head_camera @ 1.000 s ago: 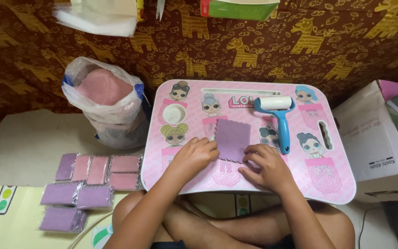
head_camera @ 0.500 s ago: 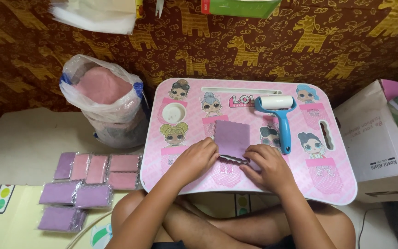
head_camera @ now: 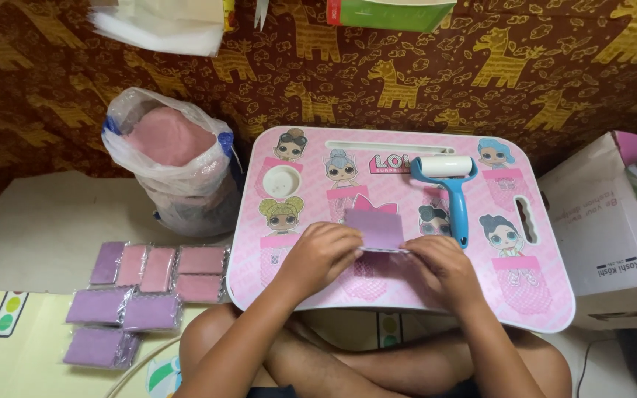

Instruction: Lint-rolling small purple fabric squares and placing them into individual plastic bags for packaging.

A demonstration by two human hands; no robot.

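View: head camera, looking down over crossed legs.
Surface: pink lap table with rounded corners and printed doll figures (head_camera: 525, 295), set on the floor before the person.
Item in hand: purple scallop-edged cloth square (head_camera: 374, 227), lying near the table's middle, its near edge lifted off the surface and appearing folded away from the person.
Left hand (head_camera: 322, 250): at the cloth's near-left corner, fingers curled together and pinched on the edge.
Right hand (head_camera: 444, 267): at the cloth's near-right corner, fingers bent and closed on the same edge; thumb hidden.
Key relation: cloth lies just beyond both sets of fingertips, towards the far side of the table; the held edge runs left to right between the hands; both hands equally near.
Arm pose: both forearms come up from the knees and converge on the cloth, wrists low over the table's near rim.
Nearby tool: blue-handled lint roller with white roll (head_camera: 451, 188), just right of the cloth, handle pointing towards the person, not touched.
Left of table: clear plastic bag of pink material (head_camera: 167, 158); flat purple and pink wrapped packets (head_camera: 149, 291) on the floor.
Right of table: white cardboard box (head_camera: 602, 236).
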